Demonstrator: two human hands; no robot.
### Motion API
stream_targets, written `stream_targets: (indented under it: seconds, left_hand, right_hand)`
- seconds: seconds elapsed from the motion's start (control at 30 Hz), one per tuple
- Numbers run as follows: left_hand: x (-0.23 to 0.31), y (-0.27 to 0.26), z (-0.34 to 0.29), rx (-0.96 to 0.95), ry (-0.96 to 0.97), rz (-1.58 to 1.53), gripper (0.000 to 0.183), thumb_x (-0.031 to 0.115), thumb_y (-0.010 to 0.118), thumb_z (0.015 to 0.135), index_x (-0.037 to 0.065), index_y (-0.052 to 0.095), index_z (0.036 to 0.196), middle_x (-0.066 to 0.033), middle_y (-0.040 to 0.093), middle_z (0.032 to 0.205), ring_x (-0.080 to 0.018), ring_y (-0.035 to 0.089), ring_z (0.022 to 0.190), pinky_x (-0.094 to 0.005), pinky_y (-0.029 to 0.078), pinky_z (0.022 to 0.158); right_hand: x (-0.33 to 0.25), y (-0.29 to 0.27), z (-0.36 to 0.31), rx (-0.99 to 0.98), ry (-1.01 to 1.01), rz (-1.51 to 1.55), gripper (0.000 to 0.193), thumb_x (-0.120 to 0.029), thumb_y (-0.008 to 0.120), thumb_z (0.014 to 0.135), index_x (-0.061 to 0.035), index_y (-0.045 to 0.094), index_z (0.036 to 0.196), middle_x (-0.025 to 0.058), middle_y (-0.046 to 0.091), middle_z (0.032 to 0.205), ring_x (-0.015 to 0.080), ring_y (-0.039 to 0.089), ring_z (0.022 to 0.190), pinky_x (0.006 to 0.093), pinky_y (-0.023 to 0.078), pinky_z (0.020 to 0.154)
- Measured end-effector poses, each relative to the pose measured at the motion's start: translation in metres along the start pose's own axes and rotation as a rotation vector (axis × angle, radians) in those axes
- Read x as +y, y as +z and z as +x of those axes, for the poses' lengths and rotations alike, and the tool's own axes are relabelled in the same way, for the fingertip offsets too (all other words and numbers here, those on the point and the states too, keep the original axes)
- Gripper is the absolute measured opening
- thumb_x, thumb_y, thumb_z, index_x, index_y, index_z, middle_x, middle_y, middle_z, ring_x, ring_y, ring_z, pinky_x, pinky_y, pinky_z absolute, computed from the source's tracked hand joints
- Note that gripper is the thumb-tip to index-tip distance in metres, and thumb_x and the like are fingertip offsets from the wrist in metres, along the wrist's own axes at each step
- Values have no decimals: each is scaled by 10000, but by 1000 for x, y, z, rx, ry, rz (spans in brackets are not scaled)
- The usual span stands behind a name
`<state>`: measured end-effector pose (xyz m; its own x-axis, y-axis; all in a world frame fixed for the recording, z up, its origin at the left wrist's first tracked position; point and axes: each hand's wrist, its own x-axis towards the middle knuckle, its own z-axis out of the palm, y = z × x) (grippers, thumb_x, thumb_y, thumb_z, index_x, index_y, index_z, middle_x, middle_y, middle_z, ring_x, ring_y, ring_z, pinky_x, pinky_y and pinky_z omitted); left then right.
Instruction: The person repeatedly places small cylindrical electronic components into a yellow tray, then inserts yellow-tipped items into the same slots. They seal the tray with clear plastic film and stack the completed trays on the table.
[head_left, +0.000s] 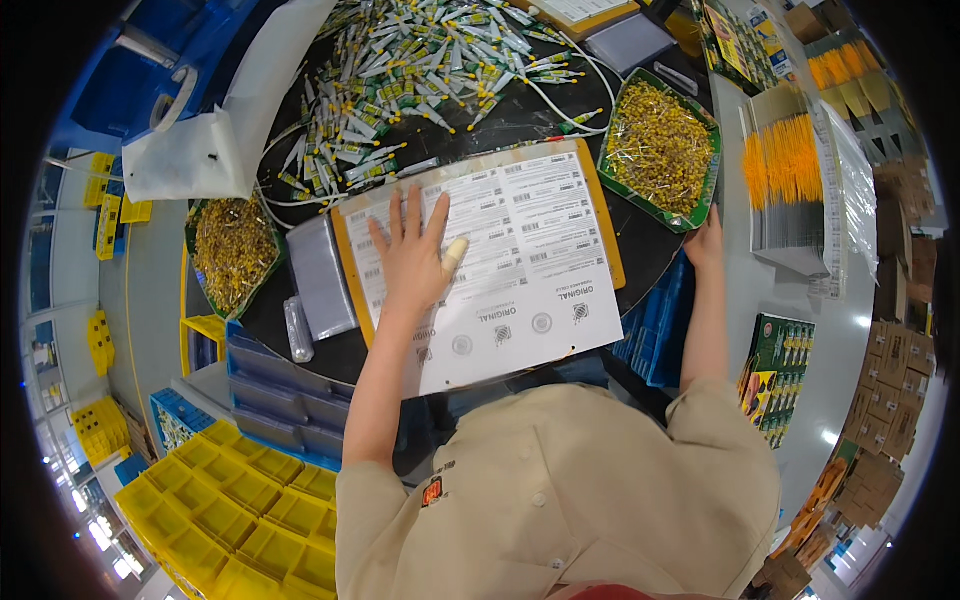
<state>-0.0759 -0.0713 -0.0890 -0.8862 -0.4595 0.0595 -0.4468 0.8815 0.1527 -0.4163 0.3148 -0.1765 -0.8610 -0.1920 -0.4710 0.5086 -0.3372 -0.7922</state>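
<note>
My left hand (413, 262) lies flat with its fingers spread on a white sheet of printed labels (545, 262). A pale cover is on its thumb. Under the sheet is an orange-yellow board (607, 240), showing at both sides. My right hand (706, 240) is at the near corner of a green tray (713, 165) heaped with small yellow-tipped pieces (660, 145). Its fingers are partly hidden there, so I cannot make out whether they grip the tray or the table edge. Beyond the board lies a big pile of small white-and-green tubes (420, 70) with yellow caps.
Another tray of yellow-tipped pieces (232, 250) is at the left, beside clear plastic sheets (322, 275). A white cable (545, 100) crosses the black table. Yellow crates (240, 500) stand lower left. Stacked cards with orange tips (785, 165) are at the right.
</note>
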Motion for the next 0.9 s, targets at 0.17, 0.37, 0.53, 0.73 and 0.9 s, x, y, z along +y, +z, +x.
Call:
stream_targets:
  seconds: [0.17, 0.37, 0.53, 0.73, 0.9]
  left_hand:
    - [-16, 0, 4, 26, 70, -62, 645, 582, 459, 944, 257, 400, 1497, -136, 250, 1603, -392, 161, 1484, -692, 30, 1131]
    - [-41, -6, 9, -81, 1, 133, 612, 570, 392, 984, 285, 351, 1524, -96, 206, 1624, -361, 142, 1494, -664, 43, 1149]
    - [-77, -28, 14, 91, 16, 301, 577, 457, 431, 996, 210, 374, 1515, -171, 242, 1597, -384, 145, 1489, -672, 78, 1144]
    - [-61, -86, -22, 486, 65, -468, 488, 285, 514, 999, 96, 451, 1445, -205, 444, 1467, -382, 399, 1363, -480, 315, 1113]
    - [-25, -116, -143, -482, 224, -1124, 315, 208, 592, 968, 4, 630, 1206, -104, 675, 1116, -184, 629, 1051, -334, 471, 939]
  right_hand:
    - [28, -10, 22, 95, 119, 70, 426, -351, 469, 1013, -44, 569, 1290, 181, 596, 1284, 357, 589, 1124, 522, 506, 965]
    - [87, -18, -43, 108, 10, 197, 351, -245, 481, 1010, 4, 579, 1237, 177, 635, 1192, 334, 626, 1055, 477, 521, 934]
    - [159, 5, -174, 68, 89, -60, 362, -300, 478, 1011, -9, 603, 1187, 122, 678, 1117, 274, 671, 950, 399, 552, 836]
    - [85, 60, -301, -854, 35, -1243, 259, -207, 582, 959, 21, 687, 894, 73, 697, 715, 154, 672, 684, 282, 529, 642]
    - [24, 93, -251, -562, -392, -800, 165, -114, 573, 978, 2, 670, 911, 56, 670, 764, 104, 646, 717, 259, 524, 682]
